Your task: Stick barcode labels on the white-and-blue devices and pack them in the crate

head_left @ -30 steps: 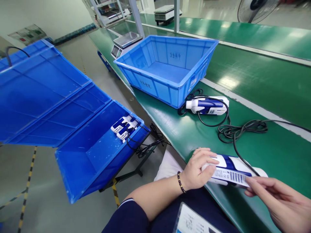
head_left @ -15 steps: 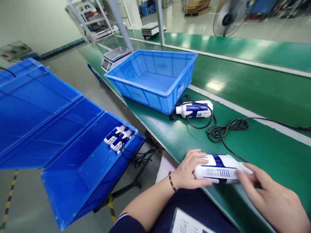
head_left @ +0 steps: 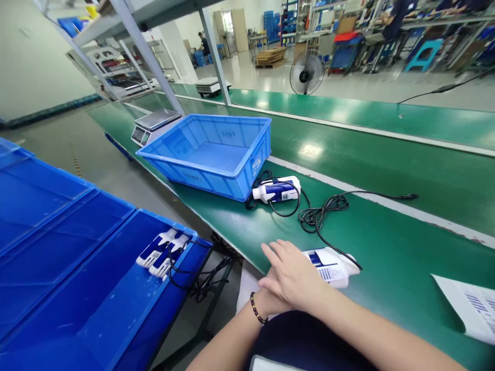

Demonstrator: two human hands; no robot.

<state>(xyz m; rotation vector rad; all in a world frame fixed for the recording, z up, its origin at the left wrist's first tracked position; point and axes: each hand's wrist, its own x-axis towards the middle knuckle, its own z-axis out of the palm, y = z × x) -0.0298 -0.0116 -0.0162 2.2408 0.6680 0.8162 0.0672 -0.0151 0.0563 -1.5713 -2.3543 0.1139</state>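
A white and blue corded device lies on the green bench near its front edge. My right hand reaches across from the right, fingers stretched out flat, and rests over the device's left end and over my left hand. Only the left wrist with a bead bracelet and a bit of the hand show; its fingers are hidden. A second such device lies farther back with its black cable coiled beside it.
A blue bin stands on the bench behind the second device, a scale beyond it. At my left, an open blue crate holds more devices. A sheet of labels lies at the right. A fan stands far back.
My right hand has swung from the device's right end across to the left and now lies over my left hand. The view has tilted up and the sheet of labels has come into sight.
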